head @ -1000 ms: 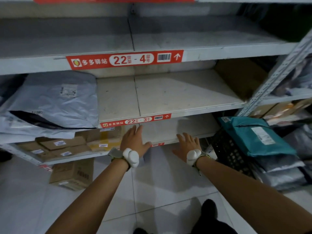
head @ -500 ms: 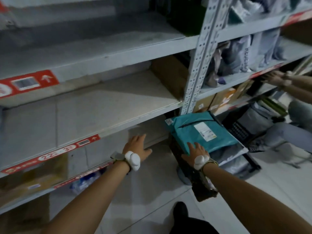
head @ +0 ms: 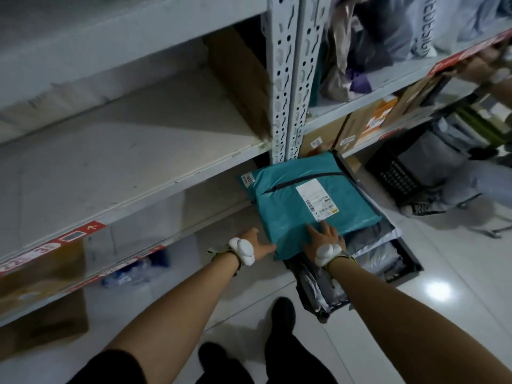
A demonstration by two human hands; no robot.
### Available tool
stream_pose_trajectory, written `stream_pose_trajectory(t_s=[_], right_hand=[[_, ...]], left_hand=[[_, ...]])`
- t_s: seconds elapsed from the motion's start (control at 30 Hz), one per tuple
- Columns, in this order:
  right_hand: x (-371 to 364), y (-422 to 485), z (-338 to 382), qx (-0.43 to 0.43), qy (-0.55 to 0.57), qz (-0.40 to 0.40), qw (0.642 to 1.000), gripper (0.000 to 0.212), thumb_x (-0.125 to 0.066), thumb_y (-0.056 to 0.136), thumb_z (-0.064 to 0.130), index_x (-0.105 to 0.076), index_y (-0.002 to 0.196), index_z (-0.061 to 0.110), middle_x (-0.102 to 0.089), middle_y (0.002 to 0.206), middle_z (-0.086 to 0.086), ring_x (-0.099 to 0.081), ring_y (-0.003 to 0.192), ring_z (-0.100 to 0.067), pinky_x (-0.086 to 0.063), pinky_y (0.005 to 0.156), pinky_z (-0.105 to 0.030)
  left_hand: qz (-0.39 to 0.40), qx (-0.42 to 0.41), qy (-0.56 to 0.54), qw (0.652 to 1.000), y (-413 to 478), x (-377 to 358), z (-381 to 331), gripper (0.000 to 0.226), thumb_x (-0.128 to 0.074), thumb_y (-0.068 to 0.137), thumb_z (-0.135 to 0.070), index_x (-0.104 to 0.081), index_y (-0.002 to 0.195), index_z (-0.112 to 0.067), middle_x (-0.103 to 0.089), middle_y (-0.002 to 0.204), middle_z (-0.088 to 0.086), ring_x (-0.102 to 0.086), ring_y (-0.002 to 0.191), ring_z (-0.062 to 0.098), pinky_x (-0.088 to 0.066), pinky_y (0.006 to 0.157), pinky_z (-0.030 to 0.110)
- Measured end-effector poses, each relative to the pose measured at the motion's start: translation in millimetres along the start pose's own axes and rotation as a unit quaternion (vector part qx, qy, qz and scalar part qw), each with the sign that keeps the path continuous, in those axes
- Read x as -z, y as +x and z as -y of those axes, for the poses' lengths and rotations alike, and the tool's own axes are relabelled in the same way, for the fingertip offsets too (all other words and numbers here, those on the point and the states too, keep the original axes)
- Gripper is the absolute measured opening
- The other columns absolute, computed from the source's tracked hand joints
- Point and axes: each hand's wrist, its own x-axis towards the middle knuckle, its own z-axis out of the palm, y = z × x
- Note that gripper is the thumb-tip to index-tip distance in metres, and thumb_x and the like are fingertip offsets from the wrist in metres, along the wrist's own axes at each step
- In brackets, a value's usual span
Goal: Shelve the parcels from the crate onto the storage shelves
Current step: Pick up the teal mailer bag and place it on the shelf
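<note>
The floor [head: 155,295] was pale glossy tile, with a bright spot of light reflected at the right. Grey metal storage shelves [head: 116,189] ran along the far side, their boards bare and scuffed on the left, with red label strips [head: 52,245] along the front edges. A perforated steel upright [head: 288,79] divided the left bay from the right one, where soft grey and purple bags and cardboard boxes [head: 363,126] filled the shelves.

A black plastic crate [head: 407,261] stood on the floor just right of the upright's foot, holding stacked grey poly mailers [head: 371,239]. On top of the stack lay a teal poly-bag parcel [head: 302,200], flat, with a white shipping label [head: 318,199] facing up.

The right hand [head: 325,239] rested on the parcel's near edge, fingers [head: 313,230] spread and laid flat on the plastic. The left hand [head: 256,243] was at the parcel's near-left corner, fingers spread loosely, the thumb touching the edge; whether the fingertips gripped underneath could not be told. Both wrists wore white padded bands.

A second black crate [head: 401,176] sat farther right, beside another person's sneaker [head: 421,209]. That person's hand [head: 482,65] reached to a shelf edge at the far right.
</note>
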Motion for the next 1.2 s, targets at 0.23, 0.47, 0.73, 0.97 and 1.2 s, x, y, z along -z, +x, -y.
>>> stream_pose_trajectory(t_s=[0.23, 0.47, 0.73, 0.97, 1.2], right_hand=[[-28, 4, -6, 0.001, 0.049, -0.008, 0.999, 0.065, -0.037, 0.099, 0.058, -0.013, 0.156, 0.040, 0.006, 0.166, 0.000, 0.003, 0.153, -0.028, -0.018, 0.121, -0.051], [-49, -7, -11, 0.007, 0.159, -0.144, 0.977, 0.050, -0.059, 0.093, 0.041, -0.053, 0.137, 0.019, -0.040, 0.146, -0.014, -0.036, 0.134, -0.037, -0.040, 0.105, -0.045], [-23, -18, -20, -0.232, 0.542, -0.061, 0.805, 0.069, -0.062, 0.074, 0.079, -0.068, 0.091, 0.012, -0.071, 0.083, -0.006, -0.069, 0.079, -0.027, -0.052, 0.070, -0.034], [7, 12, -3, -0.219, 0.858, 0.065, 0.461, 0.063, -0.072, 0.081, 0.053, -0.058, 0.124, 0.009, -0.070, 0.115, -0.017, -0.068, 0.101, -0.036, -0.057, 0.075, -0.047], [2, -1, 7, -0.234, 0.729, 0.003, 0.643, 0.053, -0.060, 0.094, 0.043, -0.049, 0.125, 0.001, -0.062, 0.098, -0.014, -0.063, 0.073, -0.032, -0.052, 0.054, -0.036]], left_hand=[[0.076, 0.014, -0.075, 0.994, 31, -30, -21, 0.060, -0.054, 0.095, -0.050, -0.047, 0.144, -0.016, -0.052, 0.145, 0.001, -0.049, 0.132, 0.024, -0.038, 0.107, 0.029], [0.052, 0.056, -0.024, 0.997, 33, -46, -24, 0.047, -0.038, 0.104, -0.038, -0.061, 0.122, -0.001, -0.062, 0.126, 0.014, -0.057, 0.115, 0.027, -0.036, 0.084, 0.022], [-0.048, -0.015, -0.126, 0.991, 7, -29, -31, 0.043, -0.048, 0.099, -0.031, -0.032, 0.064, -0.013, -0.034, 0.064, 0.003, -0.034, 0.065, 0.021, -0.025, 0.059, 0.033], [-0.087, -0.109, -0.111, 0.984, -29, -18, -32, 0.045, -0.055, 0.095, -0.028, -0.030, 0.061, -0.015, -0.030, 0.058, 0.001, -0.027, 0.053, 0.013, -0.023, 0.050, 0.029], [-0.133, -0.092, -0.131, 0.978, -68, -11, 0, 0.041, -0.055, 0.094, -0.028, -0.031, 0.065, -0.013, -0.031, 0.061, 0.003, -0.025, 0.056, 0.013, -0.021, 0.049, 0.029]])
